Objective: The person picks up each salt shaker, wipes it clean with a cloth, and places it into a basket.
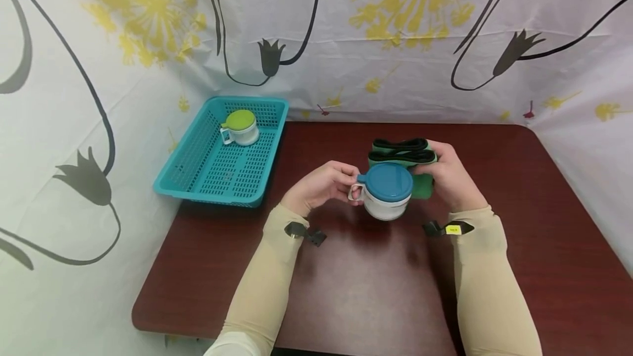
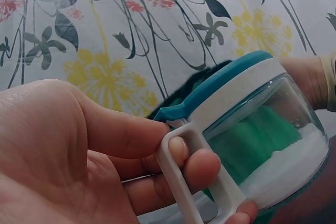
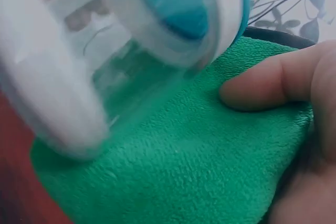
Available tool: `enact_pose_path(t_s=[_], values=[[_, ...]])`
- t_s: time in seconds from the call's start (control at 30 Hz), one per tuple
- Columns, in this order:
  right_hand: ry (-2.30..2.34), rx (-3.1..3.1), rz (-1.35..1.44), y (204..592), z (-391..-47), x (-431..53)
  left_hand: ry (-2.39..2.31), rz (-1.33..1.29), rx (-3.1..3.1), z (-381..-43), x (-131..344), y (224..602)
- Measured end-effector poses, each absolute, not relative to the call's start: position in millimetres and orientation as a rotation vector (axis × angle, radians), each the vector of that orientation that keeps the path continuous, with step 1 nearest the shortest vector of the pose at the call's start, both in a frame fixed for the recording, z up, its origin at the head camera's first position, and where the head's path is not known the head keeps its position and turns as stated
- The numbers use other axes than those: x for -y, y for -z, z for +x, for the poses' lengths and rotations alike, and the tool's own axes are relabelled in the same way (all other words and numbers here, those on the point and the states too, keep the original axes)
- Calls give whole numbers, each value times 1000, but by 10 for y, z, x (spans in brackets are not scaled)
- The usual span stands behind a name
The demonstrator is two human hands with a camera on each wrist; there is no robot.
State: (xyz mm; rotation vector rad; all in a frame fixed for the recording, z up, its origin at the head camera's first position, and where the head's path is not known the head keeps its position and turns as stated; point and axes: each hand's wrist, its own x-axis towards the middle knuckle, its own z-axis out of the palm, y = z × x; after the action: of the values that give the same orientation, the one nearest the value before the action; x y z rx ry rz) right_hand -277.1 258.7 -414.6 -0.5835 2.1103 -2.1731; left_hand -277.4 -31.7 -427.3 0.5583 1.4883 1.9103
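My left hand [image 1: 323, 185] holds a clear seasoning jar [image 1: 386, 210] by its white handle [image 2: 181, 182], fingers curled through the loop. The jar has a blue lid [image 1: 389, 182], and white grainy contents [image 2: 289, 174] lie in its lower part. In my right hand [image 1: 452, 177] is a folded green cloth [image 3: 178, 171] with black edging, pinched with the thumb on top. The cloth is right behind the jar and shows green through its clear wall in the left wrist view. In the right wrist view the jar is blurred and tilted against the cloth.
At the back left, a turquoise basket [image 1: 264, 180] stands partly over the table's edge. Inside it sits a similar jar [image 1: 245, 135] with a lime-green lid [image 1: 240, 120]. The dark red table [image 1: 366, 301] lies under both arms, with a flower-patterned cloth wall [image 1: 316, 26] behind it.
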Motion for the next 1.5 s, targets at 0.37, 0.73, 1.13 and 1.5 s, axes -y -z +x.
enact_pose_path(t_s=[0.37,0.73,1.13,1.5], values=[[1997,-2257,-717,4084,-2587,-2586,-1981,502,-1581,-2636,400,4234],[1771,-2473,-524,4399,-2485,-2550,-2137,395,-1623,-2637,453,4103],[2217,-2161,-245,4361,-2434,-2453,-2162,430,-1612,-2538,398,4097],[2434,-1613,-182,4437,-2377,-2347,-2209,375,-1632,-2580,357,4052]])
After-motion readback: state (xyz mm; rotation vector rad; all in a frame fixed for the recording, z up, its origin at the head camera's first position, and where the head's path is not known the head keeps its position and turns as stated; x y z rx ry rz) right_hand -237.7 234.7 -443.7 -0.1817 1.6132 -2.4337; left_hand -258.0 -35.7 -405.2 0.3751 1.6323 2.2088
